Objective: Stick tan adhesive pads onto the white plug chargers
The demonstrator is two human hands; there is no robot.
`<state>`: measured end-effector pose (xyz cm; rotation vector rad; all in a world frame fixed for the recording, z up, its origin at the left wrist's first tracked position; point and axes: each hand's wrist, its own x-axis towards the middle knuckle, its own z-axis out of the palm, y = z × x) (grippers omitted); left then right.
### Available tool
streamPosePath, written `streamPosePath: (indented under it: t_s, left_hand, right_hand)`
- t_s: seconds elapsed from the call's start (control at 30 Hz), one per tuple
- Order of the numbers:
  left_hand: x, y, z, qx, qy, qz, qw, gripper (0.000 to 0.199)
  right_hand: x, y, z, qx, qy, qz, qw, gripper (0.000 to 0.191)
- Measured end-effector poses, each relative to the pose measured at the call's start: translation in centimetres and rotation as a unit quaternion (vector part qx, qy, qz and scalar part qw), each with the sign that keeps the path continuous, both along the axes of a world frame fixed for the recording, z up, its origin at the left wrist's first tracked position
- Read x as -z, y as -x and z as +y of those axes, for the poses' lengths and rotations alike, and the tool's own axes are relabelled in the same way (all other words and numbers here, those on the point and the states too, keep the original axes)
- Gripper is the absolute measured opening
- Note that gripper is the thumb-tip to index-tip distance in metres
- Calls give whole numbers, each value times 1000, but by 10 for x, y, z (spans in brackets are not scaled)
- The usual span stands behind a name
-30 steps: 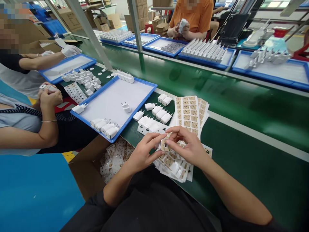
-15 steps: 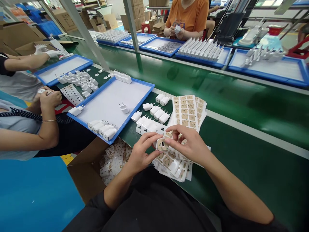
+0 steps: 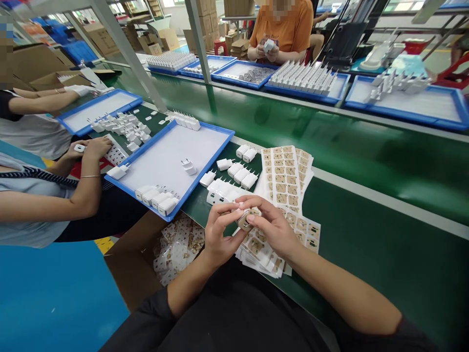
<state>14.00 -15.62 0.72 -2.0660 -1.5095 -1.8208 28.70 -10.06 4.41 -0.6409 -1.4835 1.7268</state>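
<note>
Both my hands hold one small white charger plug (image 3: 245, 218) with a tan sticker on its face, just above the table's near edge. My left hand (image 3: 220, 232) pinches it from the left and my right hand (image 3: 271, 222) presses its face from the right. Under my hands lie sticker sheets (image 3: 284, 171) fanned on the green table, with more sheets (image 3: 262, 252) near the edge. Several loose white plugs (image 3: 234, 173) lie just beyond my hands. A blue tray (image 3: 172, 151) with a few plugs sits to the left.
A cardboard box of used sticker backing (image 3: 176, 247) stands below the table edge at left. A person's arms (image 3: 88, 151) work at my left; another person in orange (image 3: 282, 29) sits across the green belt (image 3: 330, 142). Blue trays of plugs (image 3: 308, 78) line the far side.
My hands have drawn closer together and slightly nearer to me around the plug, and the plug has turned. The person at left has moved a hand out toward the sticker sheet.
</note>
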Motion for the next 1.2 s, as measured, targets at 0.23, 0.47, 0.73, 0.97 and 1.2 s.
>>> streamPosePath:
  t_s: [0.23,0.47,0.73,0.97,1.2]
  left_hand:
    - [3,-9,0,-28,-47,44,998,37]
    - [3,-10,0,-21,-52,33,998,42]
    - [10,-1,0,14,44,-95,994,40]
    - [5,3,-3,53,58,-60,995,48]
    - [3,11,-4,19,176,-85,981,35]
  right_hand:
    - [1,1,-6,33,-2,17,999,11]
    - [4,1,-7,47,2,26,999,19]
    - [-1,-3,1,-17,-48,-38,998,41]
    - [-5,-13,13,76,-243,-140,957,12]
    - [-12,-14,7,46,-532,-69,843,15]
